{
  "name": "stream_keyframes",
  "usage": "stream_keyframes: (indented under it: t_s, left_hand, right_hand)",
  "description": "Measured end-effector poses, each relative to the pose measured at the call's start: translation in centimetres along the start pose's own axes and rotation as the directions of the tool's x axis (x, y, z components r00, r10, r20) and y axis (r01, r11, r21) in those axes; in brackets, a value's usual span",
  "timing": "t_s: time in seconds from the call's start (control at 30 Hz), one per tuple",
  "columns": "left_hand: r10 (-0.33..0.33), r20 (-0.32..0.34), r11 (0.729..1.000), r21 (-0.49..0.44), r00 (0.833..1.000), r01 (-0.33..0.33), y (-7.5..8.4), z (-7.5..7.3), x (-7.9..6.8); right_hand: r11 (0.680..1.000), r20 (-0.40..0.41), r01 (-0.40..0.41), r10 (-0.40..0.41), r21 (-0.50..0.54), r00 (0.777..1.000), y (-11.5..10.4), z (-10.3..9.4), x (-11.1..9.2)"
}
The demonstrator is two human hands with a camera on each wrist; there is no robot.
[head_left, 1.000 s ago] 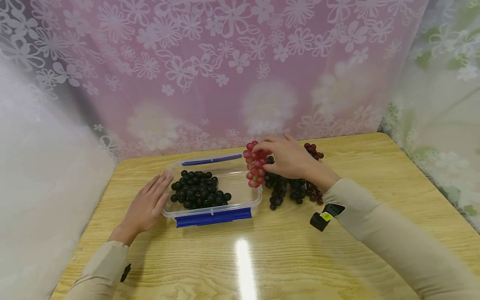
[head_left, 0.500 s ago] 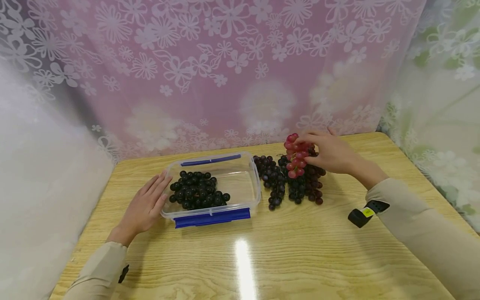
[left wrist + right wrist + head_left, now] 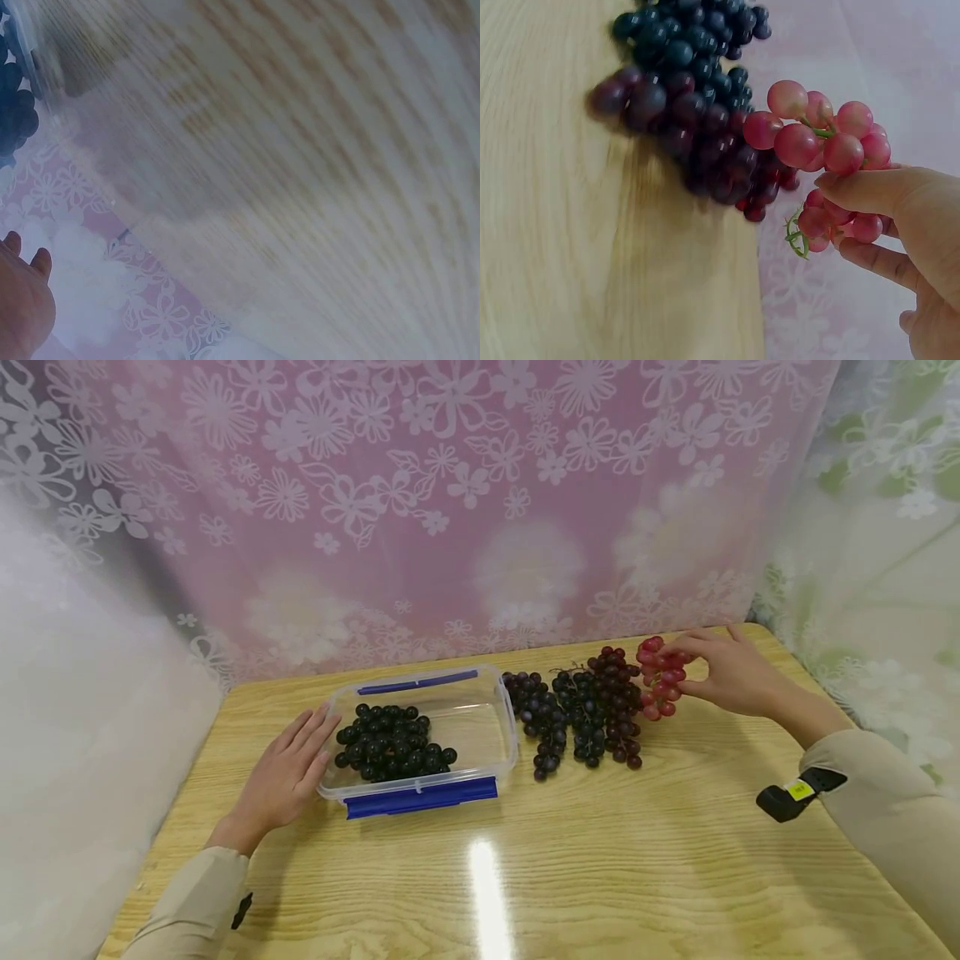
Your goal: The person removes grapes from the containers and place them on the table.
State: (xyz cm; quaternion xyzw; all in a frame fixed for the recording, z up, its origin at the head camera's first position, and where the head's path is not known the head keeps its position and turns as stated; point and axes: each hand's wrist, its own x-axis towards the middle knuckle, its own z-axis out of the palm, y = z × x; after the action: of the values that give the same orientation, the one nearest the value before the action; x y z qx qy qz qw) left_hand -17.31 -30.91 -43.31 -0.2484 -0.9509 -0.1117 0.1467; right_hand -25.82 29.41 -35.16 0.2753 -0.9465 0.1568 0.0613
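My right hand [image 3: 738, 672] pinches a bunch of pink-red grapes [image 3: 662, 681] between thumb and fingers, at the right end of a row of bunches. In the right wrist view the pink-red grapes [image 3: 844, 150] show a green stem end hanging below the thumb. Just left of them lies a dark red bunch [image 3: 617, 702], overlapped by them in the right wrist view. My left hand [image 3: 288, 768] rests with straight fingers against the left side of a clear plastic container [image 3: 480, 735]. Black grapes [image 3: 390, 743] fill the container's left part.
Left of the dark red bunch lie a black bunch [image 3: 581, 710] and a dark purple bunch [image 3: 538, 714], the latter close to the container's right side. A blue clip flap [image 3: 422, 797] hangs at the container's front. A flowered pink curtain [image 3: 450, 527] stands behind the wooden table [image 3: 600, 860].
My right hand has carried the pink-red grapes rightward, from over the container's right rim across the dark bunches to the row's right end. My left hand has stayed at the container.
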Motion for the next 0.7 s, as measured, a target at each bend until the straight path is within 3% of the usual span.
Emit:
stream_keyframes:
  t_s: [0.23,0.7]
  left_hand:
    - [0.022,-0.028,1.000,0.001,0.999,-0.022,-0.2,0.2,0.0]
    - [-0.001,0.004,1.000,-0.004,1.000,0.001,-0.5,0.3,0.2]
  right_hand:
    - [1.000,0.058,-0.017,0.018,-0.017,0.998,1.8,0.9,-1.1]
    - [0.999,0.134,0.011,-0.006,-0.037,0.991,3.2,3.6,-1.2]
